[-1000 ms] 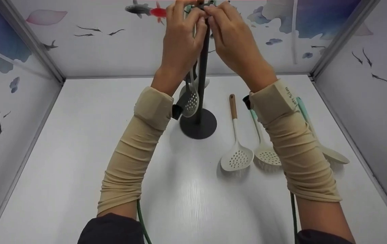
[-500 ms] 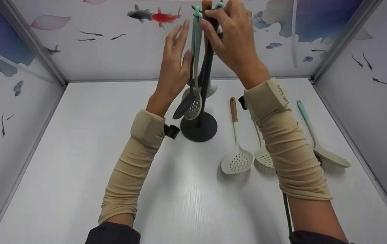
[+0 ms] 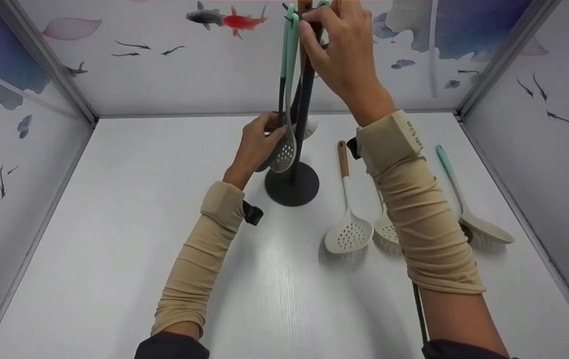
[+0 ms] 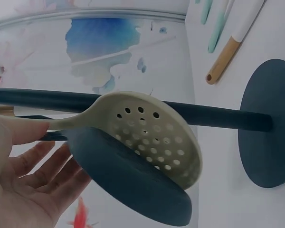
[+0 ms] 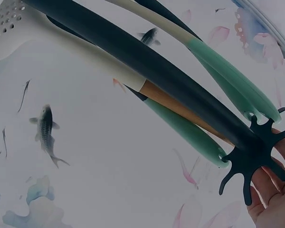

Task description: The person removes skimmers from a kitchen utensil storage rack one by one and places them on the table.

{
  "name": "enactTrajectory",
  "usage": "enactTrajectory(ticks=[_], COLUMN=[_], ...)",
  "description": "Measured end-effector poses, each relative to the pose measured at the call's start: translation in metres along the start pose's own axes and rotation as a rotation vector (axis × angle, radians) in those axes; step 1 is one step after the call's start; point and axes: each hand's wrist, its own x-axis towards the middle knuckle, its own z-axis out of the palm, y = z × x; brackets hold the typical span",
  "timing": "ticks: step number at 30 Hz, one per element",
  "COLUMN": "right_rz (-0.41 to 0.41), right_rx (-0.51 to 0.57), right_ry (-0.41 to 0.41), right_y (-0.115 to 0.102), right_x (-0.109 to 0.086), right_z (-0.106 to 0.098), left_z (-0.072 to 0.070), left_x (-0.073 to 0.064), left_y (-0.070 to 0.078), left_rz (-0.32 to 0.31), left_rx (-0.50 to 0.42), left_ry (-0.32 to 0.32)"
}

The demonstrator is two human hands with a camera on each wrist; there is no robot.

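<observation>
A dark utensil stand with a round base and a ring of hooks rises at the back. My right hand grips its top; in the right wrist view fingers lie behind the hooks. From one hook side hang a cream slotted spoon and a dark spatula-like utensil, both with mint handles. My left hand holds them at their necks, thumb against the slotted spoon's neck. A wooden-handled white utensil and another mint handle hang on the stand's other side.
On the white table to the right lie a wooden-handled skimmer, a second skimmer partly behind my right forearm, and a mint-handled ladle-like utensil. Printed wall panels enclose the back and sides.
My left hand has left the top of the stand and moved down to the necks of the hanging slotted spoon and dark utensil. My right hand stays at the stand's top.
</observation>
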Motion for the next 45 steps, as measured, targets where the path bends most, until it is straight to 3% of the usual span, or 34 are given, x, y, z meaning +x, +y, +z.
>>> enactTrajectory(ticks=[7,12,22,32,37,45], right_rz=[-0.02,0.008,0.005,-0.032,-0.064,-0.048], right_rx=[0.052,0.113,0.132,0.109,0.105,0.095], right_ry=[0.009,0.005,0.002,0.017,0.004,0.008], right_y=[-0.002,0.0,0.007,0.013,0.012,0.011], right_x=[-0.001,-0.002,-0.003,-0.003,-0.003,-0.005], right_z=[-0.001,-0.003,-0.003,-0.01,-0.011,-0.01], left_z=[-0.002,-0.006,-0.012,-0.034,-0.041,-0.029], left_x=[-0.006,-0.009,-0.015,-0.019,-0.031,-0.054], left_y=[-0.007,-0.009,-0.011,-0.001,-0.021,-0.074], left_rz=[-0.013,-0.045,-0.003,-0.027,-0.099,-0.283], left_rx=[0.019,0.004,-0.047,-0.137,-0.044,0.148], left_ry=[0.081,0.096,0.154,0.262,0.242,0.088])
